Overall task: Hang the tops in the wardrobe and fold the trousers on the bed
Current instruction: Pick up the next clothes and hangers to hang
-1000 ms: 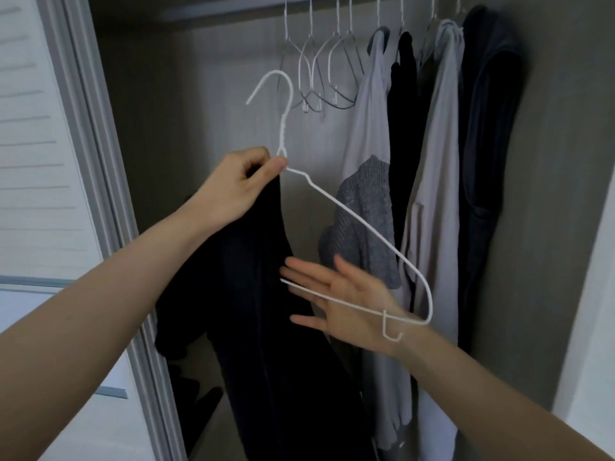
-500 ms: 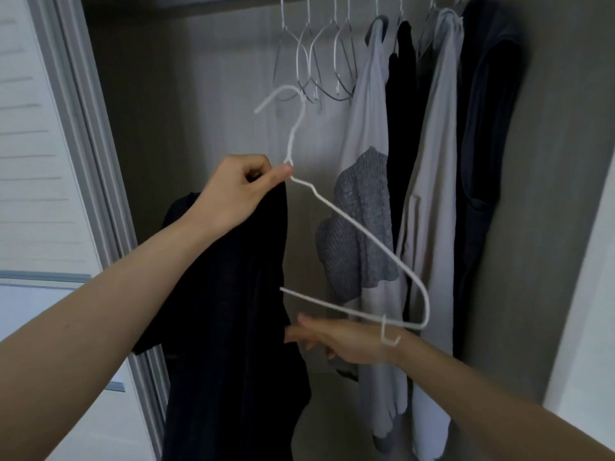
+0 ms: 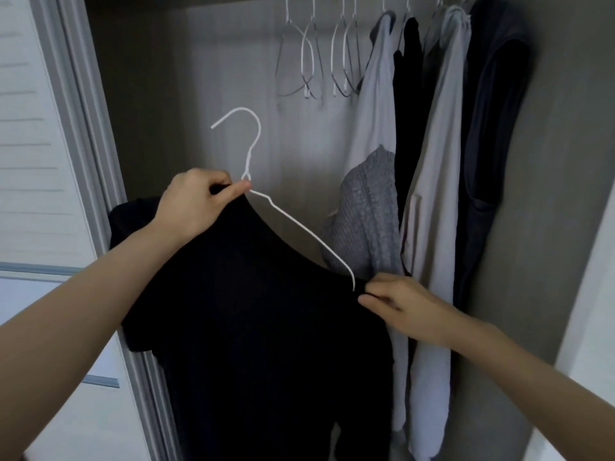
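I stand at the open wardrobe. My left hand (image 3: 196, 204) pinches the neck of a white wire hanger (image 3: 253, 151) together with the collar of a black top (image 3: 266, 327). The black top hangs over most of the hanger; only the hook and the right shoulder wire show. My right hand (image 3: 399, 304) pinches the black fabric at the hanger's right end. The hanger's hook is in the air, below the row of hangers on the rail.
Several empty wire hangers (image 3: 319, 61) hang at the top middle. To their right hang a light grey top (image 3: 376, 104), a grey knit (image 3: 369, 207), a black garment (image 3: 411, 94), a beige top (image 3: 439, 194) and a dark top (image 3: 492, 111). The sliding door frame (image 3: 83, 128) stands left.
The black top has been drawn across the hanger, covering its lower bar. My right hand went from open beneath the bar to pinching the fabric at the right end. The hanger came lower.
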Tool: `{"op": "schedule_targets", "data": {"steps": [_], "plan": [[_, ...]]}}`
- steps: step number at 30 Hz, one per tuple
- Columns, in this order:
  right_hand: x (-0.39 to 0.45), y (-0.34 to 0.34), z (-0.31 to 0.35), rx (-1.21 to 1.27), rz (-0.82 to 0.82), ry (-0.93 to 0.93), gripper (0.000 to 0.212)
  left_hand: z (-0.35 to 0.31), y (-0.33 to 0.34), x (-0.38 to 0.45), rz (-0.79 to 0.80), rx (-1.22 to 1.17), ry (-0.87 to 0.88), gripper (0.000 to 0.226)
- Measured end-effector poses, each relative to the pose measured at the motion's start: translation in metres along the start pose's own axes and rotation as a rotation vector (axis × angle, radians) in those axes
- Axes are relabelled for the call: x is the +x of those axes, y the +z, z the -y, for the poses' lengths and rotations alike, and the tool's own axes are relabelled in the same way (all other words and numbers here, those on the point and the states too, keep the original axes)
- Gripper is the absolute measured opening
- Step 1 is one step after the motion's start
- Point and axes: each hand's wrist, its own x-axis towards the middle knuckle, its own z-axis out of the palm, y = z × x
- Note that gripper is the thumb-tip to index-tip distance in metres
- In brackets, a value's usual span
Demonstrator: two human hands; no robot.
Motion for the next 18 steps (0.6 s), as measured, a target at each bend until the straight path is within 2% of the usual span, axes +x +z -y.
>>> {"op": "schedule_targets", "data": {"steps": [2, 6, 8, 11, 13, 16, 18], "plan": [[0.004, -0.011, 0.006, 0.092, -0.049, -0.015, 0.033, -0.003, 0.005, 0.0, -0.004, 0.009, 0.01, 0.049], [0.02, -0.022, 0.021, 0.386, -0.107, 0.109, 0.031, -0.024, 0.022, 0.002, 0.048, -0.104, 0.076, 0.054], [0.023, -0.024, 0.028, 0.568, -0.21, 0.215, 0.031, -0.034, 0.026, 0.004, 0.074, -0.132, 0.123, 0.05], [0.02, -0.038, 0.029, 1.055, -0.419, 0.431, 0.028, -0.023, 0.02, 0.003, 0.145, -0.161, 0.199, 0.048], [0.016, -0.053, 0.023, 1.205, -0.538, 0.504, 0.024, -0.004, 0.013, 0.001, 0.185, -0.144, 0.199, 0.05], [0.015, -0.069, 0.017, 1.134, -0.582, 0.464, 0.024, 0.014, 0.014, -0.002, 0.172, -0.172, 0.104, 0.047], [0.018, -0.078, 0.016, 0.838, -0.55, 0.399, 0.016, 0.014, 0.019, -0.002, 0.129, -0.226, 0.047, 0.047]]}}
